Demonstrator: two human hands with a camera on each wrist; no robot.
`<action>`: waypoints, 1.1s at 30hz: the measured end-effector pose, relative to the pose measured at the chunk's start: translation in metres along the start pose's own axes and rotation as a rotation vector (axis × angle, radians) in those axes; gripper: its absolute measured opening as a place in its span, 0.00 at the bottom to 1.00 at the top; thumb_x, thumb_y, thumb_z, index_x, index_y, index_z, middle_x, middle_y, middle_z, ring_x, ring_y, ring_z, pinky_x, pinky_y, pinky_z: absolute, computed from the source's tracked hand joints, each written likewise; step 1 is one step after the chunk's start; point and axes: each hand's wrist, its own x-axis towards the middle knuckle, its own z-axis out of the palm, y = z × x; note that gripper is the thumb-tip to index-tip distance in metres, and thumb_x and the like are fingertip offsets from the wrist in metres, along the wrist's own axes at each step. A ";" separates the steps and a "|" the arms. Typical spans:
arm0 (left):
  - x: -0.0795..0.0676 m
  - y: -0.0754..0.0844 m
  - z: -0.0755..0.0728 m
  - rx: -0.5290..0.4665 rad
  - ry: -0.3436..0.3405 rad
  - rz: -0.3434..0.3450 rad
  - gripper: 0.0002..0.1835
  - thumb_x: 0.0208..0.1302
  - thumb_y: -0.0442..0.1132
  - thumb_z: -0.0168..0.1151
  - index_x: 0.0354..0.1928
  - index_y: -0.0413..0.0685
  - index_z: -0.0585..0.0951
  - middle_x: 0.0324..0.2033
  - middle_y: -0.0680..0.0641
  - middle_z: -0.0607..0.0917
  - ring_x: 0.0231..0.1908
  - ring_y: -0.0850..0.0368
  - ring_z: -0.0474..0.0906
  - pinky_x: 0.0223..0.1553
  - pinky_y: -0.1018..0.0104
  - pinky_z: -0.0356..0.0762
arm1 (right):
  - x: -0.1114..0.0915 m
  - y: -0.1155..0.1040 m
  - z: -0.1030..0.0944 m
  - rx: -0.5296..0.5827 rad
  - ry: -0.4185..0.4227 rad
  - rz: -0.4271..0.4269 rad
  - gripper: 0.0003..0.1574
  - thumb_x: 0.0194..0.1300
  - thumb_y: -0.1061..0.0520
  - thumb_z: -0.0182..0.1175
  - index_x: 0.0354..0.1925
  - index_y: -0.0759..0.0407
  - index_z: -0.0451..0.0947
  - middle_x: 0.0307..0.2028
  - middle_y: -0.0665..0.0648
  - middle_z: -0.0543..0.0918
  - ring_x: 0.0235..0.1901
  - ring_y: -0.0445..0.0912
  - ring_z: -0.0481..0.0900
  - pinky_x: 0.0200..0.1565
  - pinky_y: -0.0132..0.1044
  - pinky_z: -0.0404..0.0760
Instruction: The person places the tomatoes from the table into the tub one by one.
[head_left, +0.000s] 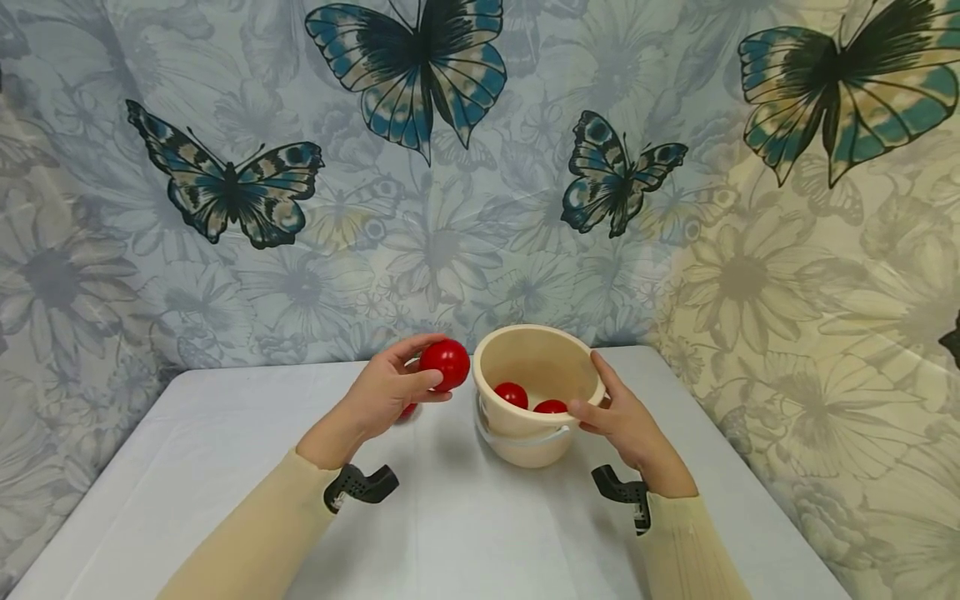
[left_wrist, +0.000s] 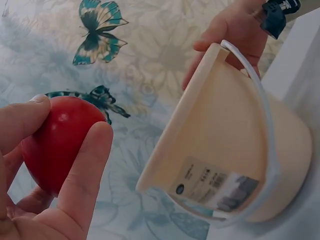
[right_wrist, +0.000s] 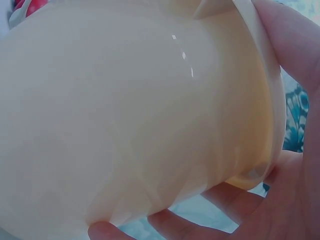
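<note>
A shiny red ball [head_left: 445,365] sits between the thumb and fingers of my left hand [head_left: 387,390], raised just left of the bucket's rim. The left wrist view shows the same ball [left_wrist: 64,142] gripped from both sides. My right hand [head_left: 626,421] holds the cream plastic bucket [head_left: 525,446] at the right of its rim. In the right wrist view the thumb lies at the rim and the fingers [right_wrist: 235,202] curve along the bucket's wall. Inside the bucket lie two more red balls, one at the left [head_left: 511,394] and one at the front [head_left: 552,407].
Another red thing [head_left: 407,412] lies on the white table [head_left: 247,433], mostly hidden behind my left hand. The bucket's pale handle [head_left: 525,439] hangs down in front. A butterfly-patterned cloth [head_left: 442,250] rises behind the table's back edge.
</note>
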 end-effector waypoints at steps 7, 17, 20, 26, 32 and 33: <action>0.028 0.005 0.025 0.066 -0.052 0.000 0.28 0.66 0.27 0.64 0.68 0.43 0.73 0.60 0.36 0.76 0.55 0.38 0.77 0.47 0.48 0.82 | 0.001 0.001 0.000 -0.002 -0.007 -0.006 0.64 0.66 0.49 0.68 0.80 0.44 0.33 0.77 0.64 0.41 0.68 0.66 0.61 0.55 0.60 0.76; 0.052 -0.004 0.048 0.176 -0.141 -0.050 0.28 0.66 0.28 0.64 0.68 0.45 0.73 0.56 0.37 0.77 0.48 0.39 0.81 0.47 0.52 0.83 | 0.000 0.000 0.000 0.008 -0.012 -0.009 0.63 0.66 0.50 0.68 0.80 0.43 0.34 0.77 0.63 0.41 0.68 0.66 0.61 0.56 0.61 0.75; 0.057 -0.009 0.052 0.165 -0.143 -0.066 0.28 0.65 0.28 0.65 0.68 0.46 0.74 0.56 0.36 0.77 0.48 0.40 0.82 0.46 0.53 0.84 | 0.000 0.000 0.000 0.014 -0.012 -0.012 0.63 0.66 0.51 0.68 0.80 0.43 0.34 0.77 0.64 0.41 0.67 0.67 0.62 0.56 0.61 0.74; 0.063 -0.013 0.062 0.165 -0.132 -0.089 0.28 0.65 0.29 0.66 0.67 0.47 0.74 0.57 0.38 0.77 0.47 0.44 0.82 0.45 0.54 0.84 | -0.001 0.000 -0.001 0.002 -0.003 -0.014 0.63 0.66 0.50 0.68 0.80 0.45 0.34 0.77 0.64 0.42 0.66 0.67 0.63 0.56 0.61 0.74; 0.065 -0.015 0.070 0.205 -0.149 -0.090 0.29 0.64 0.31 0.68 0.67 0.47 0.75 0.55 0.40 0.79 0.46 0.45 0.83 0.44 0.55 0.85 | 0.002 0.002 -0.001 -0.011 -0.001 -0.005 0.64 0.66 0.49 0.68 0.80 0.45 0.33 0.77 0.63 0.42 0.67 0.67 0.63 0.55 0.59 0.76; 0.065 -0.015 0.071 0.208 -0.156 -0.093 0.29 0.64 0.31 0.68 0.67 0.47 0.74 0.56 0.40 0.79 0.47 0.45 0.83 0.44 0.55 0.85 | 0.002 0.002 -0.001 -0.011 0.001 -0.003 0.63 0.66 0.50 0.68 0.80 0.46 0.34 0.77 0.63 0.43 0.67 0.67 0.63 0.55 0.59 0.76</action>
